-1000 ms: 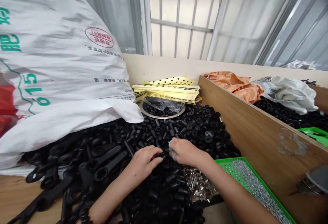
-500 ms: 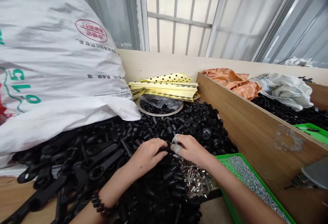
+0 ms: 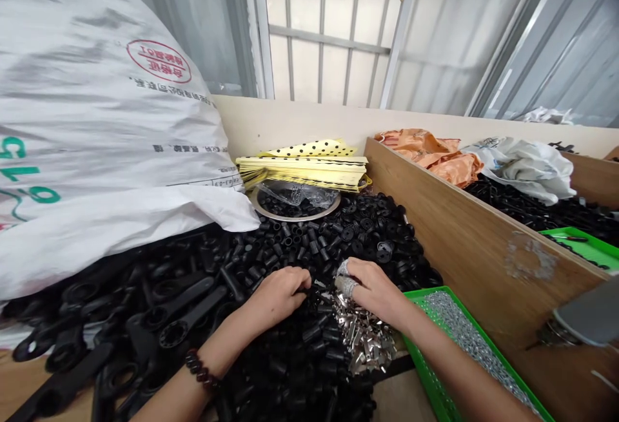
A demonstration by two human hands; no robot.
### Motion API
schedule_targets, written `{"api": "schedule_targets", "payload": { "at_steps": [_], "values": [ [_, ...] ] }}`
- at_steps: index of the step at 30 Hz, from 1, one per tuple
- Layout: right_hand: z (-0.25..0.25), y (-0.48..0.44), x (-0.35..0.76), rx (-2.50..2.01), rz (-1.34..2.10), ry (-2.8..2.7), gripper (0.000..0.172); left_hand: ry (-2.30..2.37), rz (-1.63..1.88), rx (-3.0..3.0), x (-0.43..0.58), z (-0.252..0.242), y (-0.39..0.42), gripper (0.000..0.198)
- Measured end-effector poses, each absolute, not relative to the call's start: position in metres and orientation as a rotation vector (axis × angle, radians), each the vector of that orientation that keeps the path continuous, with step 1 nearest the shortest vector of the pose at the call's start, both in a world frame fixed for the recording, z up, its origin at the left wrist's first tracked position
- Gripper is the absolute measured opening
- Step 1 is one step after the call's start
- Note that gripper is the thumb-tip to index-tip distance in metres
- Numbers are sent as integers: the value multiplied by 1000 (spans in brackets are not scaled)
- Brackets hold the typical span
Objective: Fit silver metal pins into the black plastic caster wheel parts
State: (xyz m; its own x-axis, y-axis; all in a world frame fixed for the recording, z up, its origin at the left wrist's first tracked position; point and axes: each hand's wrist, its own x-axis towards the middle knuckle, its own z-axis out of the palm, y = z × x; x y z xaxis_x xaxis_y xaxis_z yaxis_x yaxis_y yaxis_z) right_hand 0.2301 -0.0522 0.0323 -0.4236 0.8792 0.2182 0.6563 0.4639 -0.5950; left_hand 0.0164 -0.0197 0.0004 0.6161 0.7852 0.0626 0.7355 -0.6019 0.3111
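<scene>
My left hand [image 3: 279, 292], with a dark bead bracelet at the wrist, is closed in a pinch over a heap of small black plastic tubes [image 3: 314, 345]. Whatever lies between its fingertips is hidden. My right hand [image 3: 370, 288] has grey tape round two fingers. Its fingers are curled together at the upper edge of a pile of shiny metal clips [image 3: 367, 338], and I cannot make out what they hold. A small gap separates the two hands. Round black caps [image 3: 358, 232] lie just beyond them.
Black ring-ended handles [image 3: 193, 312] lie at left below a big white sack [image 3: 106, 119]. A metal bowl [image 3: 294, 218] and yellow dotted sheets [image 3: 304, 171] stand behind. At right are a green tray [image 3: 425, 377] of small metal pieces, a wooden divider [image 3: 459, 222] and a grey power tool [image 3: 587, 312].
My hands have drawn apart, the left moving slightly left and the right slightly right. More of the clip pile shows between them. The whole view has shifted a little.
</scene>
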Motion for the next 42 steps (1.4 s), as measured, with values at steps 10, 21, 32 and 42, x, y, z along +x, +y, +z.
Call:
{"api": "schedule_targets", "payload": {
  "at_steps": [10,21,32,42],
  "values": [
    [29,-58,232,-1253,625,-2178,26,1128,395,2512,19,9,-23,25],
    [38,-64,214,-1172,686,-2080,22,993,638,2504,29,46,-35,15],
    [62,-56,200,-1084,687,-2114,24,1147,513,2689,-17,81,-23,21],
    [38,-56,216,-1171,695,-2123,25,1542,-107,2895,-39,25,-19,26]
  ]
}}
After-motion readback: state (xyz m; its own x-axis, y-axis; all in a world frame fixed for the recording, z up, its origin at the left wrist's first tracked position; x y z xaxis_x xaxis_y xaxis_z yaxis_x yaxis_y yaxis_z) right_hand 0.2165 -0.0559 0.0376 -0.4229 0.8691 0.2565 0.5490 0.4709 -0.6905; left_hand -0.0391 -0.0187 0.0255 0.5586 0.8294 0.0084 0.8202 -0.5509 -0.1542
